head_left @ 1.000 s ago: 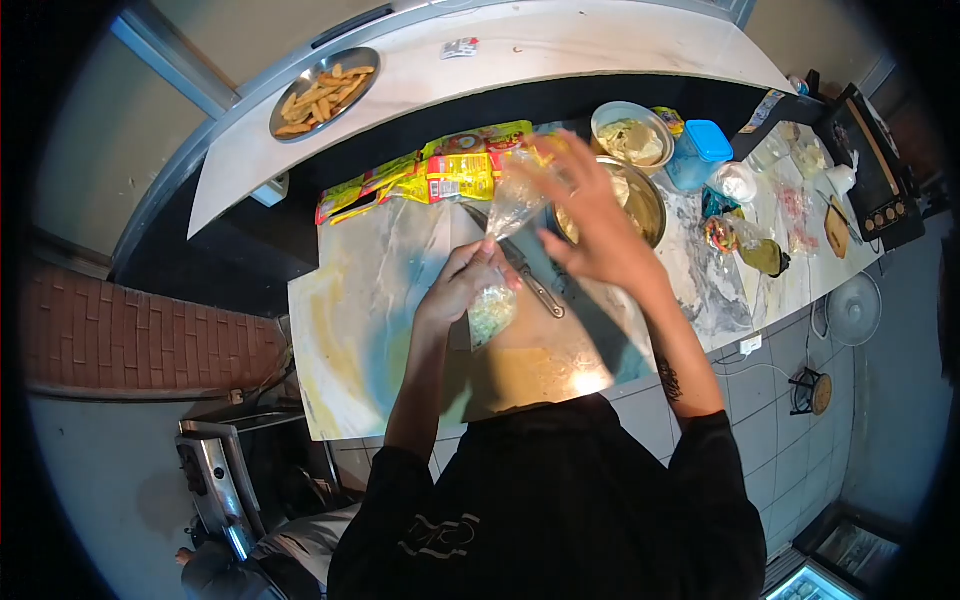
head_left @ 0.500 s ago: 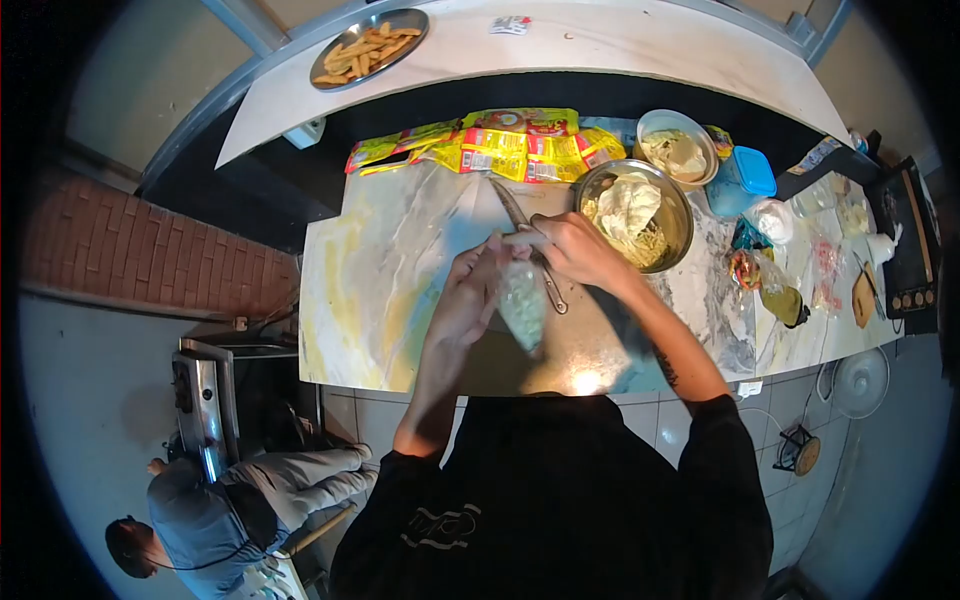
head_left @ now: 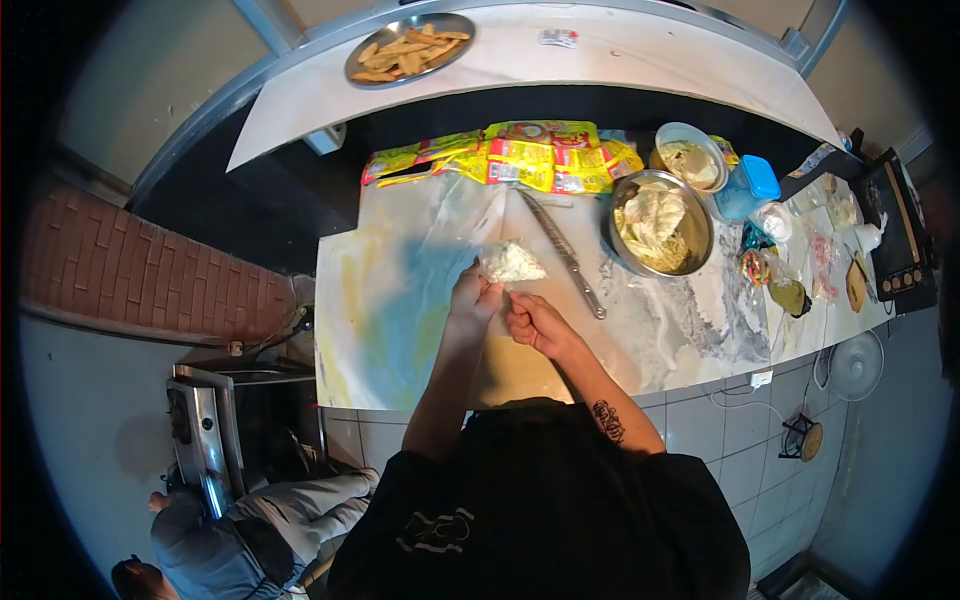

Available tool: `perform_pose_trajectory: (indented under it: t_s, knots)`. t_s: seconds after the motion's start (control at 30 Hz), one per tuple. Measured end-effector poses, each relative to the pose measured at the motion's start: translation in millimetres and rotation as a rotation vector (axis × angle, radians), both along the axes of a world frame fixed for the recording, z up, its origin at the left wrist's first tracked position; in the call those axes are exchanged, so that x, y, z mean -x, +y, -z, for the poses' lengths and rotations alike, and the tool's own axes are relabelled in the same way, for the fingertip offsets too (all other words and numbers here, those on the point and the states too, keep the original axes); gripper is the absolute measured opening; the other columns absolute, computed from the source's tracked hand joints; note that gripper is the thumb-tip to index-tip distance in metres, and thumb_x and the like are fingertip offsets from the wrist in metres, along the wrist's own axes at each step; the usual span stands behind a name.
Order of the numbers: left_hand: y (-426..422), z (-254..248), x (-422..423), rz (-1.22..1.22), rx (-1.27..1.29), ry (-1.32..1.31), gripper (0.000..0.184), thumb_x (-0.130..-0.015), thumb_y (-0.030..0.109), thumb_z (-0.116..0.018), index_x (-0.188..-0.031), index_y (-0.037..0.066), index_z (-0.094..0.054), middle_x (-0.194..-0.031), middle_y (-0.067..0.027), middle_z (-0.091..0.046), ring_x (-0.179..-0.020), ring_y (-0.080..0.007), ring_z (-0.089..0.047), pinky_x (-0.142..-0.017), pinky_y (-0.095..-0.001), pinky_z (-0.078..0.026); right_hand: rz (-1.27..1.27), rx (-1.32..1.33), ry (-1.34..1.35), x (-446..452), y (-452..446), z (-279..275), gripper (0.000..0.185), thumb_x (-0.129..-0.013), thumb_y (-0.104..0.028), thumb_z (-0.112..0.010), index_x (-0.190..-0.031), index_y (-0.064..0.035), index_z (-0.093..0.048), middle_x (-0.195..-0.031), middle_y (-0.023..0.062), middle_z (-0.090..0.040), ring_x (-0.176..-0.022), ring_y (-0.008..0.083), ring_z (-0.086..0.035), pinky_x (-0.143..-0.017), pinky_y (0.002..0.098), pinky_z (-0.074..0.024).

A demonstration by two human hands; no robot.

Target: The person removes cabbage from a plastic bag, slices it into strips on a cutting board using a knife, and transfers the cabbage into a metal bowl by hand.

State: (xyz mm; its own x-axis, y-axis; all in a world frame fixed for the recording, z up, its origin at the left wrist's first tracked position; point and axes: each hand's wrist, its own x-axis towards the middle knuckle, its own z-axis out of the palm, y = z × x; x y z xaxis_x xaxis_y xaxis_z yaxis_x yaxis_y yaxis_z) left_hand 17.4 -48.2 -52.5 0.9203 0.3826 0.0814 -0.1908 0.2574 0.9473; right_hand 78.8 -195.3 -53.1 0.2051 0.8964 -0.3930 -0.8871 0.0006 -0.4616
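Observation:
A small clear plastic bag filled with pale chopped pieces is tilted over the counter. My left hand is closed around its gathered end. Just to the right, my right hand is closed with its fingers curled, its fingertips close to my left hand and the bag's end. What it pinches, if anything, is too small to make out. A long knife lies on the counter beyond my right hand. Farther right, a metal bowl holds large pale leaves and yellowish shreds.
Yellow packets line the counter's back, near a white tub and a blue-lidded container. On the shelf above sits a metal plate of fried sticks. Another person is at the lower left, by a stove.
Both hands have come lower, the right one swinging left, away from the bowl. The bag hung down toward me before; now it points away. The view has also shifted slightly.

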Motion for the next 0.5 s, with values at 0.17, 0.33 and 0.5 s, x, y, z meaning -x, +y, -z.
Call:
perform_pose_trajectory:
  t_s: [0.17, 0.33, 0.5]
  knots:
    - [36, -8, 17, -0.315, 0.720, 0.213, 0.025, -0.103, 0.010, -0.040, -0.121, 0.001, -0.055, -0.120, -0.0127, -0.063, -0.112, -0.0223, -0.060, -0.105, -0.0384, -0.044, 0.048, 0.072, -0.002, 44, 46, -5, 0.036, -0.102, -0.029, -0.051, -0.071, -0.0160, -0.038, -0.057, -0.0052, -0.031, -0.043, 0.0056, -0.025, -0.038, 0.0235, -0.0194]
    - [76, 13, 32, -0.232, 0.891, 0.243, 0.026, -0.104, 0.009, -0.038, -0.123, 0.000, -0.054, -0.123, -0.0135, -0.062, -0.115, -0.0229, -0.059, -0.107, -0.0383, -0.043, 0.103, 0.136, -0.075, 69, 74, -11, 0.037, -0.103, -0.030, -0.049, -0.071, -0.0155, -0.037, -0.059, -0.0042, -0.034, -0.044, 0.0052, -0.029, -0.039, 0.0220, -0.0213]
    - [99, -1, 29, -0.221, 0.706, 0.205, 0.028, -0.104, 0.014, -0.043, -0.122, -0.002, -0.057, -0.122, -0.0141, -0.063, -0.113, -0.0229, -0.060, -0.103, -0.0379, -0.045, 0.094, 0.209, -0.318, 81, 81, -16, 0.029, -0.104, -0.028, -0.046, -0.083, -0.0091, -0.050, -0.068, -0.0017, -0.044, -0.052, 0.0067, -0.041, -0.045, 0.0215, -0.0317]
